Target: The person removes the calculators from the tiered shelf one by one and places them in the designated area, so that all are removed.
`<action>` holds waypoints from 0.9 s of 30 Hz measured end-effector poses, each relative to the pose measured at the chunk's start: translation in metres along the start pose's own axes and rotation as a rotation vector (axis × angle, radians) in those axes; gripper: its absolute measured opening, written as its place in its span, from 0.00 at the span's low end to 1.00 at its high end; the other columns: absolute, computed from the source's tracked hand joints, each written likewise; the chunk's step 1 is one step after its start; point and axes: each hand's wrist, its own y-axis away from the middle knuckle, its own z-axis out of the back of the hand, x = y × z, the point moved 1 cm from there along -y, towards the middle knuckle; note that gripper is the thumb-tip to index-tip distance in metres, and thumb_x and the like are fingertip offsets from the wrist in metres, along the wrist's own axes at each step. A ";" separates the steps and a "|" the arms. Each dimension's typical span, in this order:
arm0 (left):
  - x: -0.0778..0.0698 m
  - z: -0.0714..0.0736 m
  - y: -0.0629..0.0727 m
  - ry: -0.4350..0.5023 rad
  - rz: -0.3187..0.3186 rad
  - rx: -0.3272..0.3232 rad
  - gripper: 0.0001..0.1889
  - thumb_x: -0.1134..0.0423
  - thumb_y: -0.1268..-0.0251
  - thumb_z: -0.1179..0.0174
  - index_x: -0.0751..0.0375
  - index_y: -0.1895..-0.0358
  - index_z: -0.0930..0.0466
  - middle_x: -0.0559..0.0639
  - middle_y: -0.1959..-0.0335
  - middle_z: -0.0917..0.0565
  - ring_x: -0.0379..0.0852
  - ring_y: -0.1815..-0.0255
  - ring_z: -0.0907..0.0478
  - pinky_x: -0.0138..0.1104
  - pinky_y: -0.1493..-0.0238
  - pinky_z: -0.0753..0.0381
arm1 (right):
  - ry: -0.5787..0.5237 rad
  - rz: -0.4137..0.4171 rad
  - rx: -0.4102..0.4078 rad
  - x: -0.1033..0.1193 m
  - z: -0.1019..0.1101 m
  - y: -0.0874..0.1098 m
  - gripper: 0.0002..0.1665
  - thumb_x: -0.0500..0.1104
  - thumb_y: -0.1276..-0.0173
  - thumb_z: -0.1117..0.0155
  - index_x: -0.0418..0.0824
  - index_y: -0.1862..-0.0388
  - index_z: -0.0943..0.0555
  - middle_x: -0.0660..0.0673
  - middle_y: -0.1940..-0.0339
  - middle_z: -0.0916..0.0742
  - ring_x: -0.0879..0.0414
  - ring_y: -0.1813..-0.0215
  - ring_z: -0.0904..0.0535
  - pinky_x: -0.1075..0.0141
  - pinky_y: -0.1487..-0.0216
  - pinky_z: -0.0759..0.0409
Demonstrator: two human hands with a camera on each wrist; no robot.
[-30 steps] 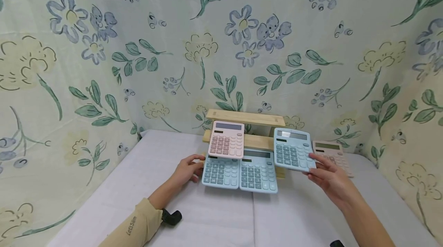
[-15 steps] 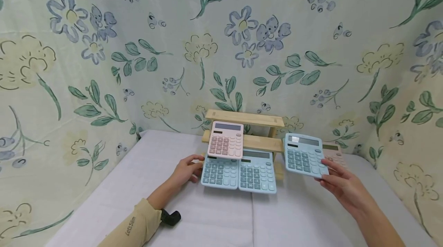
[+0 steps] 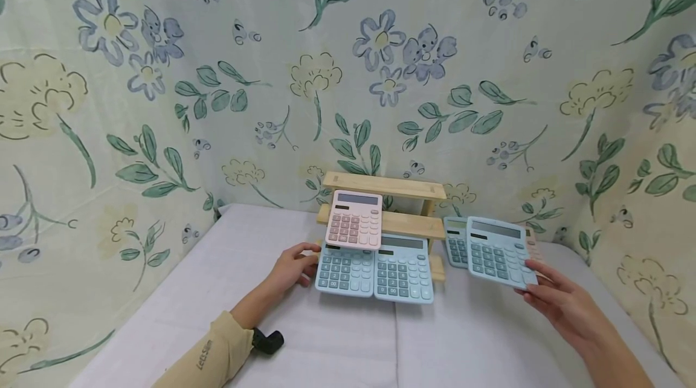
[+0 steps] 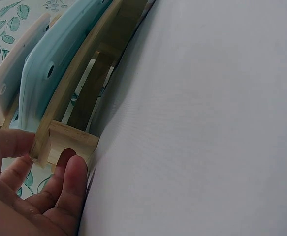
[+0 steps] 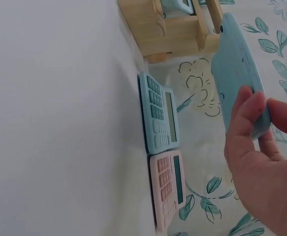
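Note:
My right hand pinches a light blue calculator by its lower right edge, holding it up off the table. In the right wrist view its back faces the camera. My left hand grips the left end of a tiered wooden rack; the left wrist view shows fingers and thumb about the end of a wooden rail. On the rack's middle tier leans a pink calculator. Below it are two blue calculators, the left one and the right one, side by side, their tops partly covered.
Right of the rack, another blue calculator and a pink calculator stand in a row at the back; the held one partly hides both in the head view. The rack's top rail bears nothing. Floral cloth hangs behind the white table.
My right hand has carried the blue calculator right and slightly down, away from the rack. This uncovers the rack's right side and the blue calculator standing behind. My left hand has stayed put.

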 end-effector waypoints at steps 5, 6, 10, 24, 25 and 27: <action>0.000 0.001 0.001 -0.007 -0.004 -0.002 0.17 0.58 0.29 0.43 0.54 0.40 0.21 0.53 0.63 0.13 0.47 0.68 0.17 0.36 0.72 0.19 | -0.008 -0.001 0.027 -0.003 0.014 0.003 0.28 0.29 0.24 0.48 0.60 0.45 0.16 0.59 0.53 0.13 0.55 0.52 0.13 0.66 0.50 0.16; 0.000 0.001 0.001 -0.007 -0.004 -0.002 0.17 0.59 0.29 0.43 0.54 0.40 0.21 0.53 0.63 0.13 0.47 0.68 0.17 0.36 0.72 0.19 | -0.010 -0.002 0.035 -0.003 0.016 0.004 0.28 0.29 0.24 0.49 0.60 0.46 0.16 0.58 0.53 0.13 0.55 0.52 0.13 0.66 0.50 0.16; 0.000 0.001 0.000 -0.007 -0.007 -0.001 0.17 0.58 0.29 0.43 0.54 0.40 0.21 0.53 0.63 0.13 0.47 0.68 0.17 0.36 0.71 0.19 | -0.017 -0.018 0.033 -0.004 0.026 0.006 0.28 0.29 0.24 0.49 0.61 0.48 0.15 0.58 0.53 0.13 0.55 0.53 0.13 0.66 0.51 0.16; -0.001 0.001 0.000 -0.005 0.000 -0.001 0.17 0.58 0.29 0.43 0.53 0.40 0.21 0.53 0.63 0.13 0.47 0.68 0.17 0.36 0.71 0.19 | -0.032 -0.116 -0.006 -0.009 0.059 0.010 0.27 0.29 0.24 0.48 0.62 0.54 0.14 0.58 0.55 0.13 0.56 0.52 0.14 0.63 0.47 0.16; -0.001 0.001 0.000 -0.007 0.001 -0.002 0.17 0.58 0.29 0.43 0.53 0.40 0.21 0.53 0.63 0.13 0.47 0.68 0.17 0.36 0.71 0.19 | -0.025 -0.132 -0.027 -0.009 0.061 0.011 0.27 0.29 0.24 0.48 0.63 0.55 0.14 0.59 0.56 0.14 0.56 0.52 0.14 0.63 0.47 0.16; -0.001 0.001 0.000 -0.009 0.003 -0.002 0.17 0.58 0.29 0.43 0.53 0.40 0.21 0.53 0.63 0.13 0.47 0.67 0.17 0.35 0.71 0.19 | -0.019 -0.155 -0.051 -0.011 0.066 0.011 0.27 0.30 0.24 0.47 0.63 0.57 0.14 0.59 0.57 0.14 0.56 0.53 0.14 0.63 0.47 0.16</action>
